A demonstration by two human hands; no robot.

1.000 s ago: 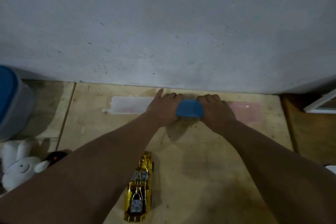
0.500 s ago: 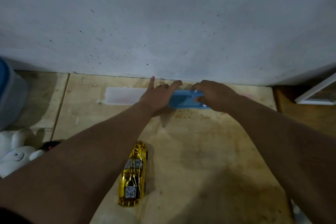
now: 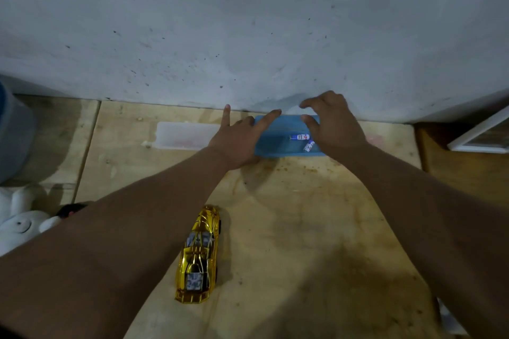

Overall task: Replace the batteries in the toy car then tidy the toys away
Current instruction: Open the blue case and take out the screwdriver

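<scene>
Two bare hands reach to the far edge of the wooden counter [image 3: 289,228], where a blue plastic box [image 3: 278,137] sits against the grey wall [image 3: 248,22]. The left hand [image 3: 237,137] rests on the box's left end with straight, spread fingers [image 3: 268,118], one finger pointing at the wall. The right hand [image 3: 333,124] hovers over the box's right end, its fingers [image 3: 309,120] loosely curved and apart; whether they touch the box cannot be told. Inside the box, just beside the right hand, lie two small batteries [image 3: 301,137] with white and blue labels. A pale translucent lid [image 3: 183,136] lies flat on the counter left of the box, partly hidden by the left hand. The gold toy car [image 3: 199,256] stands on the near part of the counter, well apart from the box, between the two forearms, lengthwise toward the wall. At the far left edge a white plush rabbit [image 3: 19,223] lies beside a blue and grey container [image 3: 13,132]
</scene>
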